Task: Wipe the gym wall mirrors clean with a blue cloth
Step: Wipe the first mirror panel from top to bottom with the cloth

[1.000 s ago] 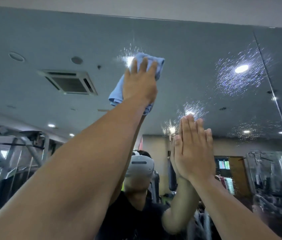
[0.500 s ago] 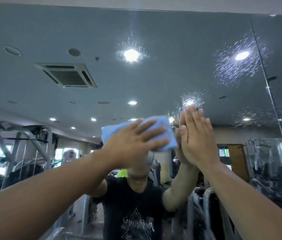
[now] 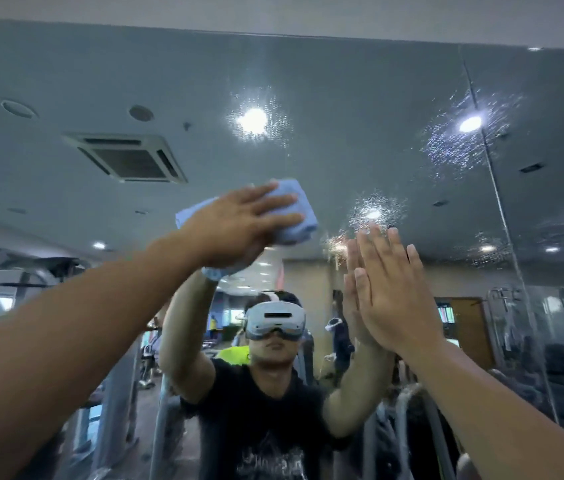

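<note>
Head view:

- My left hand point(image 3: 239, 226) lies flat on the blue cloth point(image 3: 294, 216), fingers straight and a little spread, pressing it against the mirror point(image 3: 342, 81). The fingers are not curled round it. The cloth is bunched, and one end pokes out below my palm.
- The cloth sits about mid-height on the glass, left of centre, just above the reflection of my headset point(image 3: 275, 320).
- My right hand point(image 3: 394, 296) is flat on the mirror, fingers straight and close together, holding nothing. I judge it is only bracing me.
- Done so far, as I read it: the broad stretch of glass on the left, where the ceiling vent point(image 3: 128, 157) is reflected, shows no specks and looks wiped. I cannot be sure, since specks show only where a reflected lamp lights them.
- Left to do: droplets or spots glitter round the lamp at top centre point(image 3: 254, 119), round the lamp at upper right point(image 3: 471, 133), just above my right fingertips point(image 3: 374, 211), and faintly further right point(image 3: 486, 249).
- My judgement is that the job is partway through. The upper middle and the right side need passes, and the cloth is touching none of those patches.
- Whether the lower glass is clean I cannot tell, because my arms and the reflections cover it.
- Count: one blue cloth and two hands, one on the cloth and one bare on the glass.
- Count: two mirror panels in sight, divided by one seam point(image 3: 495, 202) on the right.
- Count: at least four speckled patches.
</note>
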Demonstrator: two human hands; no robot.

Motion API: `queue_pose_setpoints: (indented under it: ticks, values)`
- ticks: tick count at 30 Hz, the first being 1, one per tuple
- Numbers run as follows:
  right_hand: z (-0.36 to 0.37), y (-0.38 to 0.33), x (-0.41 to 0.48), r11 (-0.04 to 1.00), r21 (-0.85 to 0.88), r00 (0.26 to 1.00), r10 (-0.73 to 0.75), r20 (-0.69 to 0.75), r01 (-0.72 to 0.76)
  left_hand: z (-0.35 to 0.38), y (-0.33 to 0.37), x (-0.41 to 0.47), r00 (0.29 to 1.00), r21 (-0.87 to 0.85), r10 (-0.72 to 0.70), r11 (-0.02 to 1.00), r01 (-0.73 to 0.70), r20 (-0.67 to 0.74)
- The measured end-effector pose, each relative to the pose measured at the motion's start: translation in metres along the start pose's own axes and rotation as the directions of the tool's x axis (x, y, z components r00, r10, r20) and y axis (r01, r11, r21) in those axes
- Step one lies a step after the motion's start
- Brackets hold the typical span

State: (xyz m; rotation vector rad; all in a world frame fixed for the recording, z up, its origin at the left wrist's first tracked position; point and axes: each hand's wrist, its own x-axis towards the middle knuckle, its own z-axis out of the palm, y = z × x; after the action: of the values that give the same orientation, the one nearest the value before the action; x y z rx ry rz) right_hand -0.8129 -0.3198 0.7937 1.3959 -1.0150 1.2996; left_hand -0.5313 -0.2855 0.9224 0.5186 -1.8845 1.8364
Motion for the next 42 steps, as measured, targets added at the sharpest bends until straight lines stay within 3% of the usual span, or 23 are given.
queue_pose_setpoints:
  ticks: [4,9,12,17,21,25,28,32,36,42]
  values:
    - [0.010,0.033,0.002,1.000,0.014,0.999,-0.017,0.030,0.017,-0.003,-0.026,0.053,0.943,-0.084,-0.333,0.939,0.333,0.023]
    - [0.015,0.051,0.003,0.999,-0.049,0.998,0.003,0.056,-0.001,-0.007,-0.033,0.087,0.873,-0.064,-0.483,0.871,0.487,0.068]
    - [0.013,0.049,0.000,1.000,-0.021,0.999,0.006,0.032,-0.005,-0.006,-0.022,0.081,0.906,-0.030,-0.423,0.905,0.424,0.025]
    - [0.007,0.047,0.000,0.999,0.048,1.000,0.001,0.000,-0.001,0.000,0.052,0.045,0.992,0.002,-0.123,0.992,0.123,-0.029]
    - [0.003,0.044,0.002,0.998,0.055,1.000,0.001,0.020,-0.002,0.001,0.130,-0.017,0.994,-0.084,0.097,0.992,-0.094,0.041]
    - [0.000,0.043,0.002,0.998,0.056,0.998,0.014,0.053,-0.017,-0.004,0.128,-0.036,0.975,-0.120,0.201,0.975,-0.189,0.099]
    - [0.000,0.041,0.002,0.998,0.060,1.000,0.017,0.023,-0.019,0.000,0.094,-0.017,0.985,-0.075,0.158,0.985,-0.153,0.065]
    - [0.003,0.042,0.001,0.999,0.046,1.000,0.017,-0.003,-0.017,0.002,0.031,0.030,0.997,-0.006,-0.060,0.998,0.060,-0.042]
    - [0.004,0.043,0.000,0.999,0.036,1.000,0.021,-0.003,-0.021,0.005,0.010,0.067,0.964,-0.010,-0.260,0.966,0.260,-0.064]
    - [0.003,0.041,0.000,0.999,0.038,0.999,0.029,0.016,-0.029,0.003,0.048,0.053,0.959,-0.013,-0.271,0.963,0.271,-0.078]
